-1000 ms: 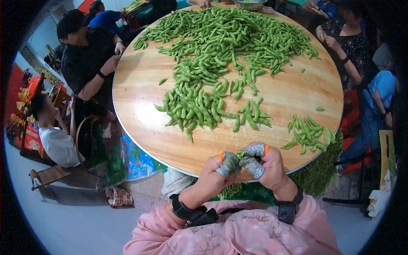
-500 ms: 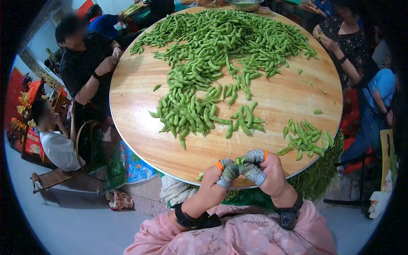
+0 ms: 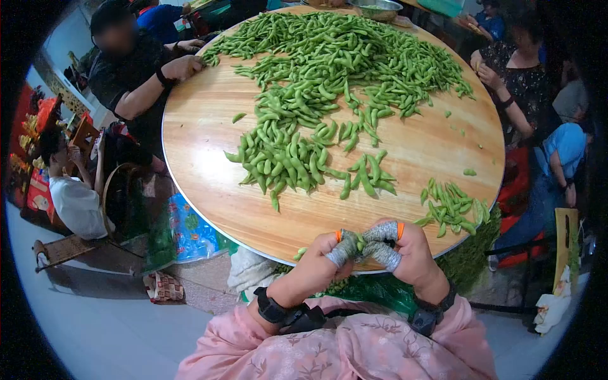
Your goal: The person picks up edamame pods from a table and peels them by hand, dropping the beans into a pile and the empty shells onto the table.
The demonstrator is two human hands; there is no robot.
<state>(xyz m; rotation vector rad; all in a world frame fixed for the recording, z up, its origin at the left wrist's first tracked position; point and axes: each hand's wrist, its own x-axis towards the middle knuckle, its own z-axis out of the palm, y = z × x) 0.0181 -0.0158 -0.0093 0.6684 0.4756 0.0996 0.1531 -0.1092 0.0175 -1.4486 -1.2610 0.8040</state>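
My left hand (image 3: pixel 324 256) and my right hand (image 3: pixel 405 253) meet at the near edge of the round wooden table (image 3: pixel 209 145). Grey finger sleeves with orange bands cover thumbs and fingers on both. Pinched between the two is a green soybean pod (image 3: pixel 360 242), mostly hidden by the fingertips. Beside my left hand another bit of green pod (image 3: pixel 299 254) lies at the rim. A big heap of soybean pods (image 3: pixel 329 57) spreads over the far half, trailing to a nearer cluster (image 3: pixel 285 158). Right of my hands sits a smaller pile of pods (image 3: pixel 453 206).
A person in black (image 3: pixel 136 69) sits at the table's left, and a person in a patterned top (image 3: pixel 513 76) at its right. A metal bowl (image 3: pixel 377 9) stands at the far edge. Green plant matter (image 3: pixel 475 256) and a white cloth bag (image 3: pixel 252 269) lie below the near rim.
My hands stay together around the pod and have shifted only slightly. The person at left has moved a hand further along the table edge toward the heap. The view has tilted a little.
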